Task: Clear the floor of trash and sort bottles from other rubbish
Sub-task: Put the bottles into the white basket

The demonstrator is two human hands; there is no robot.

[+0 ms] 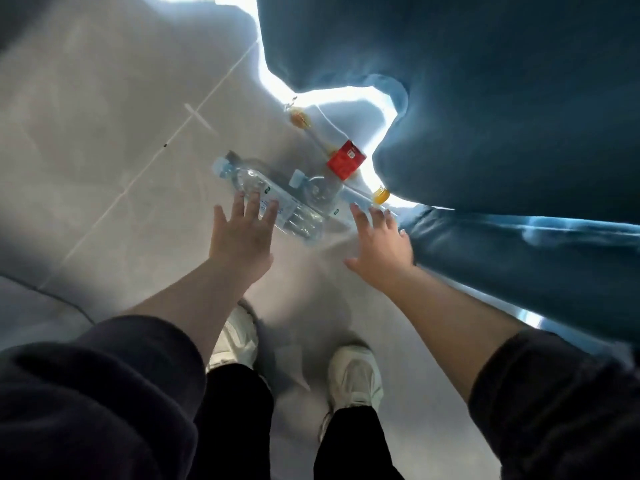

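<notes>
Beside sofa (485, 98) edge, left hand (239, 233) splayed over clear bottle (273, 200); right hand (381, 247) splayed, empty; open floor (86, 133) leftward

Both hands hung with fingers spread, the left hand (242, 237) over a clear bottle (277, 202) lying on the grey tiled floor (104, 133), the right hand (381, 247) just beside blue upholstery (502, 98). A second clear bottle (320, 190), a red carton (347, 164) and an orange cap (381, 195) lay along the floor's edge against that upholstery.

red carton (346, 163) print blurred, nothing legible
</notes>
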